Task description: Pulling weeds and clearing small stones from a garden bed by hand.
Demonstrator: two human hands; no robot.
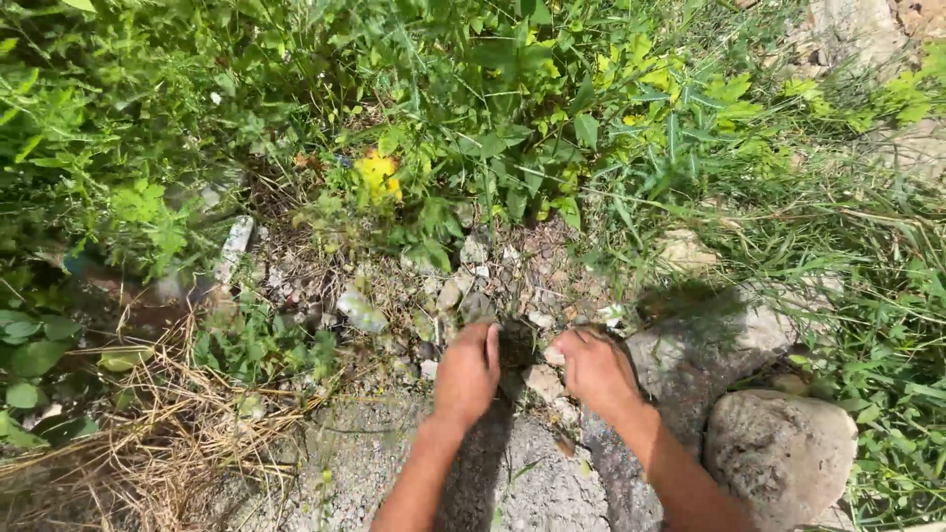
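Observation:
My left hand and my right hand reach down side by side onto stony ground at the edge of a weed patch. Between them sits a dark clump of soil or roots, and both hands touch it with curled fingers. Whether either hand truly grips the clump is unclear. Small pale stones and dry stems lie just beyond the fingers. Leafy green weeds rise right behind that bare spot.
A large rounded rock sits at the lower right beside a flat grey stone. Dry straw is piled at the lower left. A yellow leaf shows among the weeds. Long grass fills the right side.

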